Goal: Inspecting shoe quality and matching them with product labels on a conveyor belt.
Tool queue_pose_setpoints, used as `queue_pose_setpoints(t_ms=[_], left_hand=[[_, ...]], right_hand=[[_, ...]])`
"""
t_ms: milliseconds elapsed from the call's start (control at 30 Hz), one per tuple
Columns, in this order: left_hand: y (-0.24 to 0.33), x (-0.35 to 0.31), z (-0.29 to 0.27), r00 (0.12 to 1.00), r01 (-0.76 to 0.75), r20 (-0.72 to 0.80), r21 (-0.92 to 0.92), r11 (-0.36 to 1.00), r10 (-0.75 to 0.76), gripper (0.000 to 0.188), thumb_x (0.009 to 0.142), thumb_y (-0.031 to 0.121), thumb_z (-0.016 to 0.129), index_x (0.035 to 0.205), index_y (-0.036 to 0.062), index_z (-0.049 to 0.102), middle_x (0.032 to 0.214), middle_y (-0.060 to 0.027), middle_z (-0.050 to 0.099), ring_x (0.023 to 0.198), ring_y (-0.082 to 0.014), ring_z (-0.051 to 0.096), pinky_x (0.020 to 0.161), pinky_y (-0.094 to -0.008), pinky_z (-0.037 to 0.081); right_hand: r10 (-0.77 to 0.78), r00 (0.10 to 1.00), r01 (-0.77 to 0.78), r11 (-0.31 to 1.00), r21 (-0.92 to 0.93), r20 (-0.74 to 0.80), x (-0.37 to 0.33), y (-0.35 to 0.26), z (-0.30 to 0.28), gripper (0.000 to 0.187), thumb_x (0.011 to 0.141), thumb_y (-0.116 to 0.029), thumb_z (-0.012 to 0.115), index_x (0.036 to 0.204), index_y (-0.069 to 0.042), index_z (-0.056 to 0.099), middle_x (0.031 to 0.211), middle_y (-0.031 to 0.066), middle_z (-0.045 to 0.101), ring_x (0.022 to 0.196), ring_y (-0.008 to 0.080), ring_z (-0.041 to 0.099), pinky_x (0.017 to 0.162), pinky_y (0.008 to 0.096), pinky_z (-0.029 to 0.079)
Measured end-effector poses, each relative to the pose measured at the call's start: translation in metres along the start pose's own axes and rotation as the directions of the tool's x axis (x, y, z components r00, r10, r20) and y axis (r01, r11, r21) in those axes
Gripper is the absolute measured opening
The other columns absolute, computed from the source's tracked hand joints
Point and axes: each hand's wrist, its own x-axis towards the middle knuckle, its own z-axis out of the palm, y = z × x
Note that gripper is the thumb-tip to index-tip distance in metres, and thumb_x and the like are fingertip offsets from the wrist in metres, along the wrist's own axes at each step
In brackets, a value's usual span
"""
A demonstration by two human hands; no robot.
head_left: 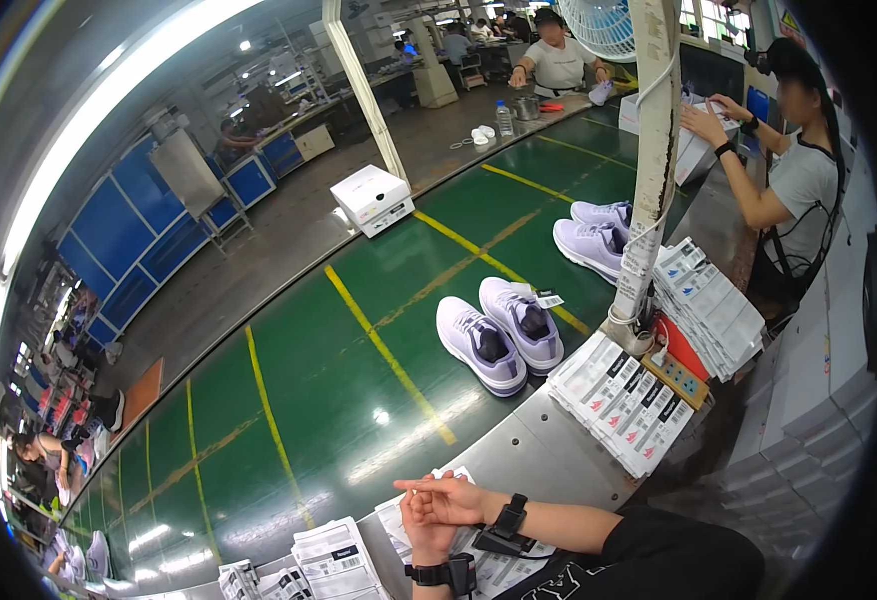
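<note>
My left hand and my right hand meet at the near edge of the conveyor, above white printed sheets on the metal ledge. The right hand lies across the left one, its index finger stretched out to the left. Nothing shows in the right hand. Most of the left hand's fingers are covered by the right. Black bands with small devices circle both wrists. Beyond my hands, a pair of lilac sneakers stands on the green belt, a white tag on one shoe.
A white post rises at the belt's right edge, beside label stacks and a power strip. Farther along are more sneakers and a white shoebox. Co-workers stand at the far end; one person's hands touch a box.
</note>
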Motion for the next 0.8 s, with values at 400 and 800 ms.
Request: queue_pose_setpoints(t_ms=[400,800], left_hand=[[0.003,-0.008,0.008,0.997,0.031,0.075,-0.020,0.999,-0.030,0.069,0.088,0.065,0.036,0.115,0.0036,0.054,0.125,-0.0233,0.051,0.121,-0.0444,0.041,0.105,-0.0544,0.028],[0.004,-0.015,0.014,0.978,-0.050,-0.196,0.097,0.994,0.068,0.058,0.094,0.051,0.036,0.121,0.0019,0.053,0.123,-0.0198,0.054,0.118,-0.0315,0.049,0.103,-0.0456,0.035]], right_hand=[[0.090,0.995,-0.092,0.995,0.035,0.046,0.003,0.001,-0.009,0.046,0.101,-0.025,0.030,0.140,-0.001,0.027,0.103,0.0222,0.063,0.094,0.0335,0.064,0.080,0.0357,0.055],[0.053,0.995,-0.054,0.998,0.013,0.089,0.006,0.003,-0.010,0.044,0.100,-0.024,0.032,0.138,0.000,0.028,0.100,0.0198,0.064,0.095,0.0328,0.064,0.079,0.0344,0.055]])
